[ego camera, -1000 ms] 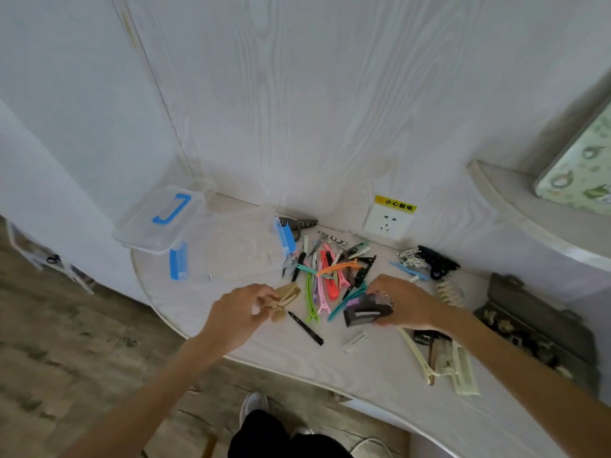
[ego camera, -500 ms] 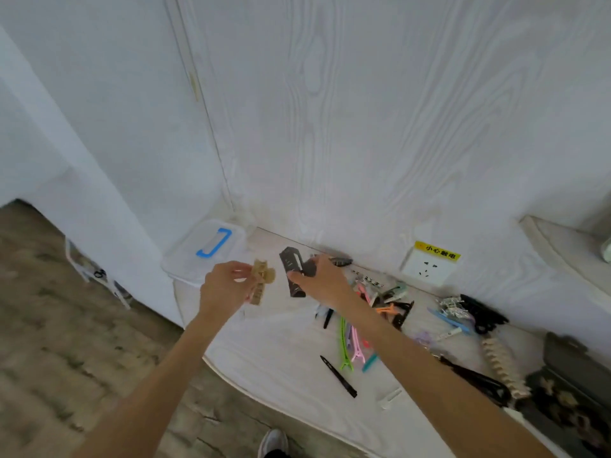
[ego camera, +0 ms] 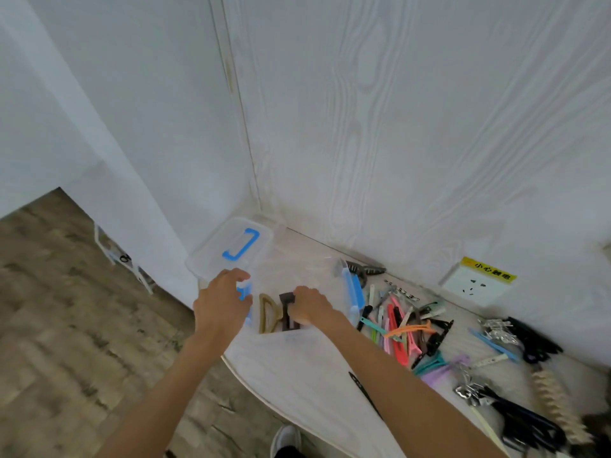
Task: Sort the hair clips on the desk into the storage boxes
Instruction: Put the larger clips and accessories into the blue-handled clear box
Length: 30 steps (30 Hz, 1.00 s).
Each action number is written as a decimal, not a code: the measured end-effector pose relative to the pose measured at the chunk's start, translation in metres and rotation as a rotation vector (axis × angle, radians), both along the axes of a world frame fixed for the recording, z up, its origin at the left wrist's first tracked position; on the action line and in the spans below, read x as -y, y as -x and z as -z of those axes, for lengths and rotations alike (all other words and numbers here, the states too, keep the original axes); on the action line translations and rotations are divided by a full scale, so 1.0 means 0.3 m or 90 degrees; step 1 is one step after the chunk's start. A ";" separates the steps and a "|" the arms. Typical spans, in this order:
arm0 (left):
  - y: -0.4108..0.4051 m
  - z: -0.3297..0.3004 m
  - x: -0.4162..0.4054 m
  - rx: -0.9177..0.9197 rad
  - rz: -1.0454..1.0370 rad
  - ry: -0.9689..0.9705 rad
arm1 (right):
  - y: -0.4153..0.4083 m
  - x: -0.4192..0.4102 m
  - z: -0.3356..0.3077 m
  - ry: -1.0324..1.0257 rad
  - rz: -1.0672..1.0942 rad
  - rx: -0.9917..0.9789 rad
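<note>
Comparing with half a second back, I see both clips have gone from mid-air into the clear storage box [ego camera: 307, 276] at the worktop's [ego camera: 297, 361] 10 o'clock corner. My left hand [ego camera: 221, 300] hovers slack and empty beside the beige clip [ego camera: 266, 314], while the right hand [ego camera: 309, 307] still pinches the dark clip [ego camera: 287, 299]. Two down; the colourful pile [ego camera: 403, 325] waits at 3 o'clock.

Only readable thing here is the yellow warning sticker [ego camera: 490, 274] stuck along the top of the white wall socket [ego camera: 476, 287], over on the right at the far edge of the desk [ego camera: 307, 368]. It's got black Chinese characters, looks like 小心触电, though the last two are kinda smeared. Nothing legible on the clear storage box [ego camera: 330, 282] or its lid [ego camera: 231, 249].
</note>
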<state>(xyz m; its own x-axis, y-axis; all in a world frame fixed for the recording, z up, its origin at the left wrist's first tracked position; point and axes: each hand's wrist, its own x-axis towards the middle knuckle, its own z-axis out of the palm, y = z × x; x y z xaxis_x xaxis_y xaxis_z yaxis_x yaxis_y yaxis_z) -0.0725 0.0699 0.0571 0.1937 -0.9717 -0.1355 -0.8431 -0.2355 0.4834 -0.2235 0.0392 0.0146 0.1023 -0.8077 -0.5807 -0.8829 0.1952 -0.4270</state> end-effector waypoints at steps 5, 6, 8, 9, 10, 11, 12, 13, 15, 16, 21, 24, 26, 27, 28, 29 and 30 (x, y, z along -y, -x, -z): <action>-0.039 -0.002 0.010 -0.009 0.042 -0.017 | 0.028 0.022 -0.037 -0.036 -0.087 0.033; -0.046 -0.013 0.013 0.010 0.056 -0.031 | 0.052 0.013 -0.051 -0.012 -0.100 0.060; -0.051 -0.041 0.031 0.085 0.097 -0.018 | 0.120 -0.003 -0.095 0.090 -0.057 0.154; -0.045 -0.060 0.042 0.117 0.127 0.013 | 0.166 -0.008 -0.128 0.155 -0.001 0.205; -0.033 -0.080 0.058 0.135 0.163 0.045 | 0.218 -0.002 -0.160 0.220 0.065 0.234; -0.015 -0.095 0.081 0.147 0.205 0.071 | 0.275 0.014 -0.180 0.276 0.123 0.229; 0.008 -0.105 0.108 0.158 0.246 0.083 | 0.333 0.035 -0.188 0.317 0.162 0.189; 0.035 -0.106 0.137 0.170 0.281 0.080 | 0.387 0.063 -0.179 0.338 0.174 0.121; 0.095 -0.080 0.196 0.207 0.347 0.056 | 0.461 0.116 -0.127 0.275 0.132 -0.018; 0.120 -0.063 0.215 0.228 0.376 0.039 | 0.473 0.130 -0.093 0.203 0.080 -0.054; 0.143 0.004 0.247 0.256 0.441 0.005 | 0.488 0.114 0.047 0.182 -0.098 -0.186; 0.138 0.008 0.233 0.229 0.478 0.013 | 0.519 0.080 0.060 0.207 -0.076 -0.219; 0.149 0.005 0.229 0.196 0.508 0.005 | 0.537 0.059 0.050 0.138 -0.071 -0.233; 0.157 0.002 0.229 0.182 0.521 -0.001 | 0.545 0.047 0.042 0.111 -0.071 -0.239; 0.167 -0.002 0.230 0.172 0.529 -0.007 | 0.552 0.036 0.035 0.096 -0.067 -0.242; 0.177 -0.005 0.232 0.167 0.534 -0.006 | 0.558 0.024 0.021 0.097 -0.053 -0.237; 0.186 -0.008 0.233 0.168 0.534 -0.002 | 0.565 0.013 0.006 0.104 -0.024 -0.218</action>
<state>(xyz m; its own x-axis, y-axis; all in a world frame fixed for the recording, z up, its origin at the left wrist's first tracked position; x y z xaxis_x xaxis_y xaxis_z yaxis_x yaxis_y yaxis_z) -0.1284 0.0000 0.0595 -0.5593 -0.8071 -0.1894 -0.8224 0.5115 0.2491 -0.3931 0.0354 0.0130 -0.0447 -0.8917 -0.4504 -0.9852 0.1141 -0.1282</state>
